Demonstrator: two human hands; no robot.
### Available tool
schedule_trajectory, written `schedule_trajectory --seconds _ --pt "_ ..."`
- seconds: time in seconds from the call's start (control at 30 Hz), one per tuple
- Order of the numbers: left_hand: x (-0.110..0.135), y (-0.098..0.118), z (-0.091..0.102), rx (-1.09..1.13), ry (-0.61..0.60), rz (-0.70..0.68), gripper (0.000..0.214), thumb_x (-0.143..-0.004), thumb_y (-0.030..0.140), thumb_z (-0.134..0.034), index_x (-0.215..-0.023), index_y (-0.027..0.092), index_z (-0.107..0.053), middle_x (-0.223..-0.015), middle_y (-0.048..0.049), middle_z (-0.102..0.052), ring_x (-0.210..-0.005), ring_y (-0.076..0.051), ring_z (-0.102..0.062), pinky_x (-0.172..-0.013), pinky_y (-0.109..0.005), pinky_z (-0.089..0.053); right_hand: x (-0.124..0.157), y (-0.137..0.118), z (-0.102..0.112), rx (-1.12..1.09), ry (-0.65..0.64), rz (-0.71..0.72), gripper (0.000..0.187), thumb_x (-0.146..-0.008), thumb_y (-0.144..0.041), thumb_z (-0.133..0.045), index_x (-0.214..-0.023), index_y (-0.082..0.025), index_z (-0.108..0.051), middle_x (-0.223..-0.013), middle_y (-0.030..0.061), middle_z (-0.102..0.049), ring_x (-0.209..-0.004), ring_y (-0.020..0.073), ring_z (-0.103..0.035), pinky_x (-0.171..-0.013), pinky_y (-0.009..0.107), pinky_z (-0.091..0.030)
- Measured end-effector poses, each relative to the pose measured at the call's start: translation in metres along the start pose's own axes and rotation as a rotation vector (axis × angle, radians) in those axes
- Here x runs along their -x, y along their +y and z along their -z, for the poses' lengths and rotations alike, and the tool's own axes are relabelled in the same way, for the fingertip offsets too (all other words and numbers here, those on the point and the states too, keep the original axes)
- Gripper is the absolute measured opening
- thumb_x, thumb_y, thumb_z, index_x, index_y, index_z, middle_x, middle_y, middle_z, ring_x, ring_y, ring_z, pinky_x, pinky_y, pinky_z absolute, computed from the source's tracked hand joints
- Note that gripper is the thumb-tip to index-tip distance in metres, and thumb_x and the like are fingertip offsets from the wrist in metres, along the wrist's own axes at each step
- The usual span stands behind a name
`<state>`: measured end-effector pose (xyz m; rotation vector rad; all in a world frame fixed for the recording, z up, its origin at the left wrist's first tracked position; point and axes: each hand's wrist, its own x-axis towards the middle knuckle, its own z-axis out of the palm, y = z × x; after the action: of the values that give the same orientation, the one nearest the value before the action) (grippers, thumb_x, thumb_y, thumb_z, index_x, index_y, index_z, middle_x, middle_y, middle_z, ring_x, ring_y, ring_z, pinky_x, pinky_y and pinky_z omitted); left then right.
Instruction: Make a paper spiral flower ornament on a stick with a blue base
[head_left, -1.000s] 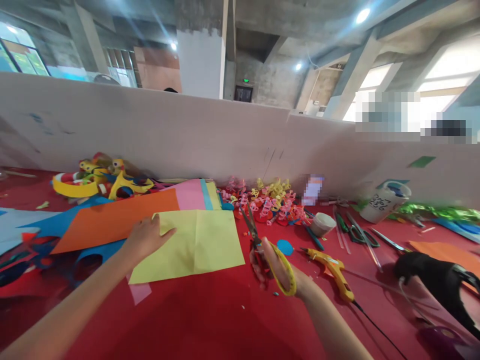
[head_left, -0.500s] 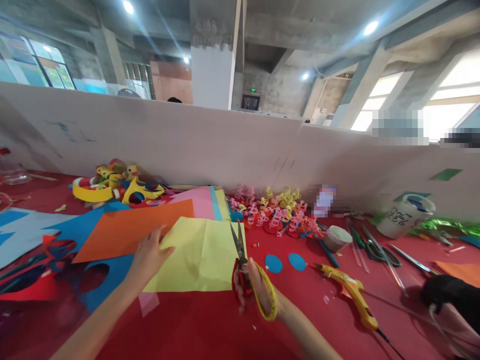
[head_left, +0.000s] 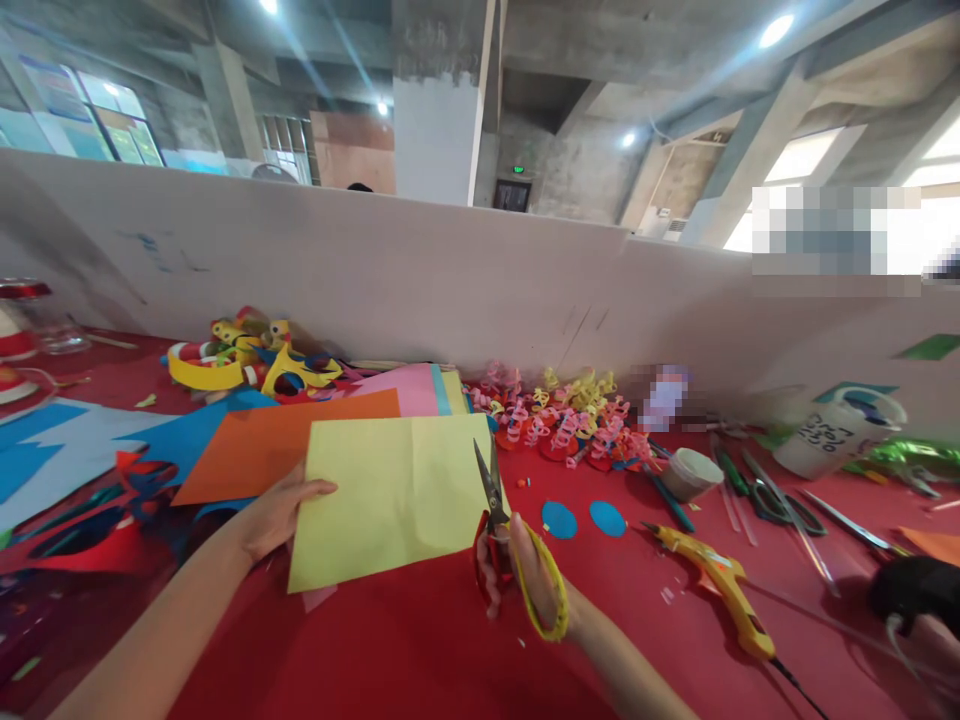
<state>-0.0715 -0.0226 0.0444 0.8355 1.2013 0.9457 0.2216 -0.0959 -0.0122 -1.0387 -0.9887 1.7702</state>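
My left hand [head_left: 279,515] pinches the left edge of a yellow sheet of paper [head_left: 390,500], thumb on top and fingers underneath. The sheet is tilted a little, its left side raised off the table. In my right hand [head_left: 529,575] is a pair of scissors [head_left: 493,500] with red handles; the blades point up and away from me, slightly apart, near the sheet's right edge. A yellow loop lies around that hand. Two blue paper discs [head_left: 559,520] rest on the red table just right of the scissors.
Orange paper [head_left: 255,450] and blue paper lie at left. Pink and yellow paper curls [head_left: 562,420] are heaped near the white partition [head_left: 420,290]. At right are a yellow glue gun [head_left: 720,580], a white cup [head_left: 690,473], more scissors and a co-worker's dark sleeve [head_left: 919,595].
My left hand has taken hold of the yellow sheet by its left edge and lifted that side. The scissors stay in my right hand. The whole view has shifted slightly.
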Motion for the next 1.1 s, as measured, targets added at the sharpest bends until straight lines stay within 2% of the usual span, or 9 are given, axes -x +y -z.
schedule_trajectory --seconds 0.13,0.23,0.37,0.47,0.57,0.67,0.8,0.93,1.1 --pt "-0.003 -0.003 0.002 -0.029 -0.094 0.015 0.051 -0.05 0.019 -0.079 -0.099 0.02 -0.066 -0.093 -0.0094 -0.074 -0.087 -0.03 -0.069 -0.068 -0.032 -0.057 0.001 0.0 0.0 0.003 0.004 -0.016 0.069 -0.067 -0.083 -0.034 -0.069 -0.016 -0.051 -0.049 -0.0052 -0.046 -0.036 0.0075 -0.044 -0.039 0.023 -0.045" --pt "-0.002 -0.002 0.003 -0.084 -0.13 0.13 0.043 -0.05 0.027 -0.081 -0.09 0.015 -0.07 -0.089 -0.0146 -0.074 -0.085 -0.034 -0.069 -0.072 -0.038 -0.056 0.0 -0.001 0.0 -0.003 -0.008 -0.038 0.072 -0.064 -0.085 -0.033 -0.068 -0.015 -0.051 -0.047 -0.005 -0.045 -0.035 0.0081 -0.045 -0.039 0.023 -0.045" --pt "0.003 0.0 0.003 -0.159 -0.146 0.123 0.046 -0.05 0.033 -0.082 -0.091 0.017 -0.071 -0.097 -0.0149 -0.072 -0.091 -0.035 -0.066 -0.077 -0.04 -0.055 0.0 0.0 0.002 0.022 -0.009 -0.03 0.071 -0.067 -0.084 -0.03 -0.068 -0.015 -0.051 -0.046 -0.0046 -0.046 -0.035 0.0086 -0.046 -0.039 0.023 -0.044" --pt "0.008 0.005 0.002 -0.306 -0.054 0.046 0.046 -0.046 0.03 -0.083 -0.09 0.021 -0.071 -0.1 -0.0116 -0.072 -0.096 -0.036 -0.064 -0.07 -0.037 -0.057 0.001 0.0 0.003 0.043 -0.012 -0.008 0.069 -0.07 -0.081 -0.03 -0.07 -0.016 -0.051 -0.047 -0.0043 -0.047 -0.037 0.0087 -0.046 -0.039 0.023 -0.044" --pt "0.009 0.009 0.004 -0.384 0.054 -0.032 0.042 -0.046 0.029 -0.083 -0.085 0.02 -0.072 -0.093 -0.0108 -0.074 -0.089 -0.035 -0.067 -0.062 -0.033 -0.058 0.002 0.0 0.004 0.039 -0.021 0.005 0.068 -0.07 -0.081 -0.031 -0.07 -0.016 -0.05 -0.048 -0.0045 -0.046 -0.037 0.0087 -0.045 -0.039 0.023 -0.044" --pt "0.008 0.01 0.007 -0.215 0.058 -0.066 0.042 -0.055 0.034 -0.079 -0.092 0.017 -0.069 -0.089 -0.0107 -0.075 -0.077 -0.031 -0.07 -0.059 -0.033 -0.058 0.002 0.001 0.001 0.037 -0.053 0.002 0.069 -0.07 -0.082 -0.029 -0.069 -0.016 -0.05 -0.048 -0.0043 -0.045 -0.038 0.0087 -0.045 -0.04 0.024 -0.045" --pt "0.005 0.011 0.008 0.086 0.168 -0.158 0.046 -0.052 0.025 -0.081 -0.095 0.016 -0.066 -0.081 -0.0068 -0.076 -0.068 -0.027 -0.071 -0.054 -0.028 -0.058 0.007 0.001 -0.004 0.087 -0.076 0.007 0.07 -0.07 -0.082 -0.028 -0.072 -0.016 -0.05 -0.052 -0.0047 -0.044 -0.039 0.0074 -0.042 -0.041 0.024 -0.046" --pt "0.002 0.013 0.003 0.313 0.279 -0.3 0.035 -0.058 0.012 -0.075 -0.091 0.016 -0.066 -0.076 -0.0011 -0.076 -0.066 -0.021 -0.071 -0.058 -0.022 -0.059 0.016 -0.003 -0.008 0.324 -0.074 0.007 0.066 -0.072 -0.08 -0.029 -0.067 -0.017 -0.047 -0.052 -0.0056 -0.041 -0.039 0.0063 -0.041 -0.039 0.02 -0.041" --pt "-0.003 0.007 -0.009 0.376 0.279 -0.327 0.029 -0.072 0.009 -0.062 -0.099 0.016 -0.065 -0.081 -0.0007 -0.076 -0.074 -0.019 -0.071 -0.067 -0.023 -0.06 0.031 -0.009 -0.012 0.642 -0.122 0.021 0.058 -0.08 -0.072 -0.029 -0.065 -0.018 -0.044 -0.051 -0.0052 -0.039 -0.039 0.0068 -0.043 -0.038 0.018 -0.034"
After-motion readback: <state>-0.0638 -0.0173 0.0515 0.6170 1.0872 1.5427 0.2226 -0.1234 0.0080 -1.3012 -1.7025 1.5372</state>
